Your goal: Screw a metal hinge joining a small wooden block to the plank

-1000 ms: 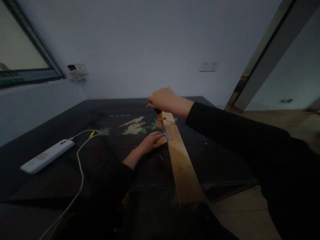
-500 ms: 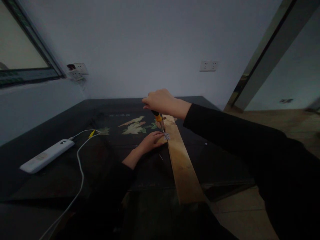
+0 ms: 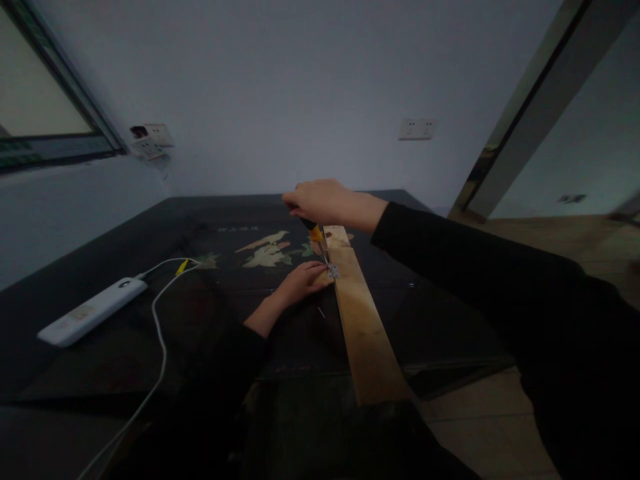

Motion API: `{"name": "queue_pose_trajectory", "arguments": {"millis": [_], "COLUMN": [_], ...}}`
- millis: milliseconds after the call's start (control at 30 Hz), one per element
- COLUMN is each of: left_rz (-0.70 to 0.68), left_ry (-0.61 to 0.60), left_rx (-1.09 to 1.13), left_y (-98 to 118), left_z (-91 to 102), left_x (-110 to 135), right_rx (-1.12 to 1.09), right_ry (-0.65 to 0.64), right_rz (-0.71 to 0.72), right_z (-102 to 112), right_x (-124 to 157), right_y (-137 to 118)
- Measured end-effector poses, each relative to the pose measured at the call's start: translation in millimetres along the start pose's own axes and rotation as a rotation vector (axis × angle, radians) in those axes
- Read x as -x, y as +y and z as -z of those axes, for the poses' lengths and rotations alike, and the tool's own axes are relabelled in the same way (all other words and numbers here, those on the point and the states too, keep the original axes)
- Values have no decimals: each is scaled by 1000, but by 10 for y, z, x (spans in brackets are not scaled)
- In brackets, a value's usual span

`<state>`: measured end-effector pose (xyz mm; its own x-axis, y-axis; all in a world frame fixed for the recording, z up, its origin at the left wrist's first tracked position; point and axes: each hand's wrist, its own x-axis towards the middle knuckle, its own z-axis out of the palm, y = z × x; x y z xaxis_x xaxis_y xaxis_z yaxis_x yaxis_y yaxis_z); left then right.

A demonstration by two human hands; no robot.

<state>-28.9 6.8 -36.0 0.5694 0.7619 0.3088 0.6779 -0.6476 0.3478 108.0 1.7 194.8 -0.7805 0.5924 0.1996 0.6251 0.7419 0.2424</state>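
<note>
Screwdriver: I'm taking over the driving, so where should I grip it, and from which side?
Grip the screwdriver by its orange-and-black handle from above, as the right hand does: it stands nearly upright, tip down on the small metal fitting.

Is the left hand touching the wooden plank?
Touching. In the head view the left hand lays its fingertips on the wooden plank at its left edge, beside the metal hinge.

text: none legible | table [image 3: 100, 267] inscription [image 3: 239, 229]: pale characters, blurred (too small) | power strip [image 3: 93, 311] label: unreadable
</note>
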Motion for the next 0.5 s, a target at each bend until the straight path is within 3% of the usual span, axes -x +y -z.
{"name": "queue_pose_trajectory", "arguments": {"millis": [167,367,500], "left_rz": [8,10,3], "left_ry": [3,-9,-5], "left_rx": [21,17,15], "left_y": [-36,-91,-63], "left_z": [-22,-63,-40], "left_x": [-1,7,3], "right_rx": [125,-12,5], "right_ry": [49,-75,-3], "right_rz": [-124,-53,-17], "right_z": [-51,33,3], "right_x": [16,38,30], "right_y": [-21,12,-3]}}
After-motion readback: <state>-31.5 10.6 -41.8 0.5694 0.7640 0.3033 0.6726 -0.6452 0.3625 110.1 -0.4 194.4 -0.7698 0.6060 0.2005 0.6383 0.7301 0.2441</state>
